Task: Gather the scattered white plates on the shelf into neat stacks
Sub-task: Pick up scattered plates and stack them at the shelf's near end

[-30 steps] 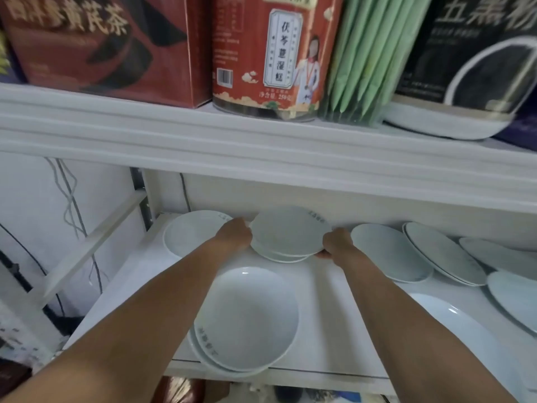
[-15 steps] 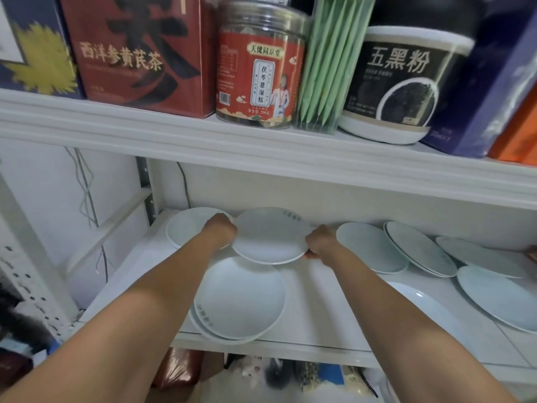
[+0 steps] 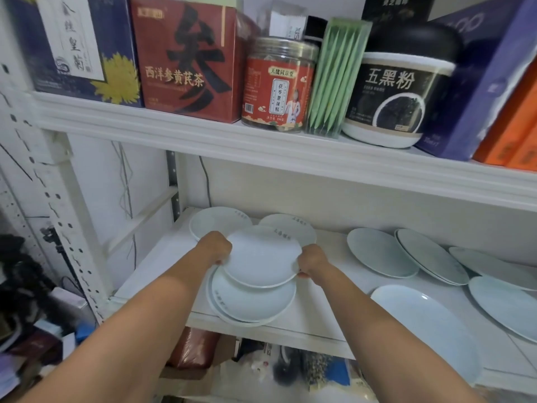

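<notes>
I hold a white plate [image 3: 263, 255] between both hands, a little above the lower shelf [image 3: 316, 318]. My left hand [image 3: 216, 247] grips its left rim and my right hand [image 3: 311, 261] grips its right rim. Just below and in front lies a small stack of white plates [image 3: 250, 305] at the shelf's front edge. Behind the held plate two more plates rest flat, one at the back left [image 3: 215, 221] and one behind it [image 3: 293, 226].
Several white plates [image 3: 380, 253] lie scattered and overlapping on the right half of the shelf, with a large oval dish [image 3: 427, 330] at the front right. The upper shelf [image 3: 261, 141] carries boxes and jars close overhead. A perforated metal upright [image 3: 58, 216] stands at the left.
Both hands have brought the plate forward from the back of the shelf toward the front stack, leaving another plate behind where it was lifted.
</notes>
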